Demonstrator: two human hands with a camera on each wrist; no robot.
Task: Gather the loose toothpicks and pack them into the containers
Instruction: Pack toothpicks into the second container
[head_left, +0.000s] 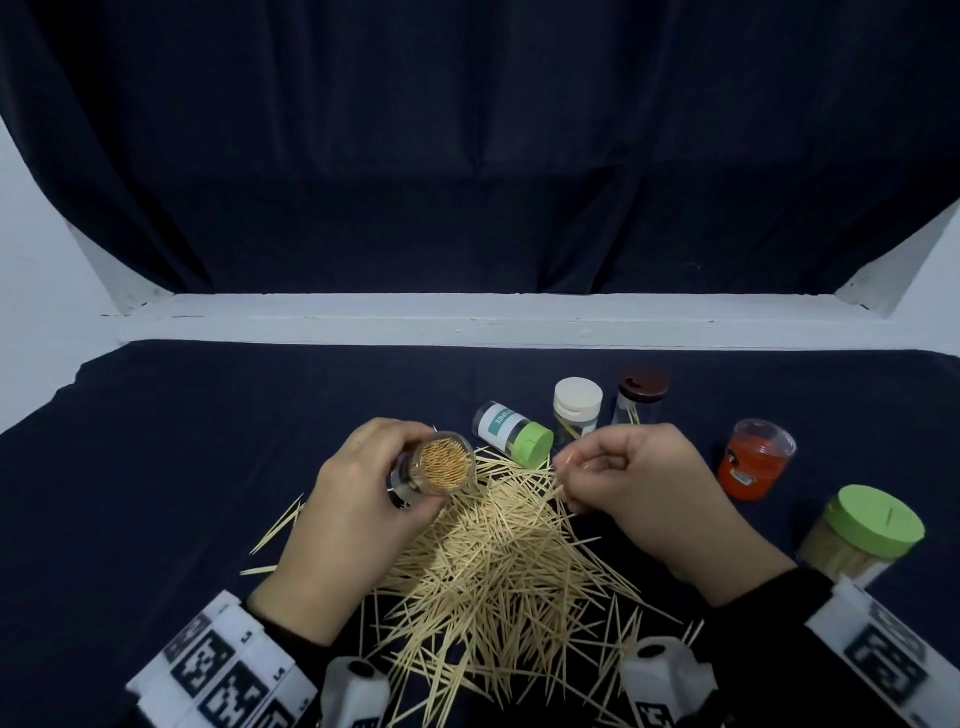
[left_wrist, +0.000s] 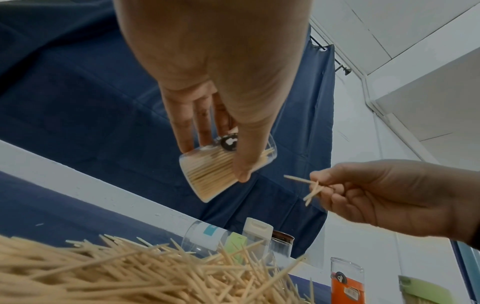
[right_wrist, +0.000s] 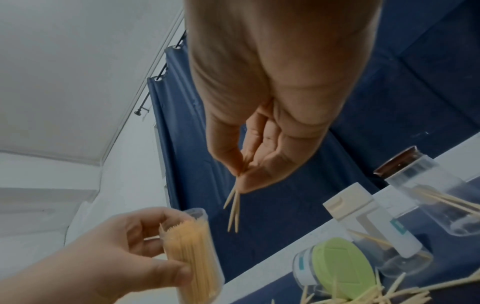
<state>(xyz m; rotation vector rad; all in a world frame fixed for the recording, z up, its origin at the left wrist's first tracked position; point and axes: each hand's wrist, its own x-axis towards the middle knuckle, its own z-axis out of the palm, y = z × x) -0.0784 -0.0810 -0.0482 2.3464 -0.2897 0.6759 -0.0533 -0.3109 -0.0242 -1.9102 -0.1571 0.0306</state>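
Observation:
A big heap of loose toothpicks (head_left: 493, 566) lies on the dark cloth between my hands. My left hand (head_left: 363, 499) grips a clear open container (head_left: 441, 467), tilted and packed full of toothpicks, seen also from the left wrist (left_wrist: 223, 170) and the right wrist (right_wrist: 192, 255). To its right, my right hand (head_left: 639, 483) pinches a few toothpicks (right_wrist: 233, 207) between thumb and fingertips, their points aimed toward the container's mouth. The pinched toothpicks (left_wrist: 309, 187) hang a short way from the container, not touching it.
Behind the heap, a green-lidded jar (head_left: 511, 439) lies on its side. A white-lidded jar (head_left: 576, 410) and a brown-lidded jar (head_left: 641, 397) stand upright. An orange-labelled clear container (head_left: 753, 462) and a full green-lidded jar (head_left: 862, 535) stand at the right. A white ledge (head_left: 467, 317) runs behind the table.

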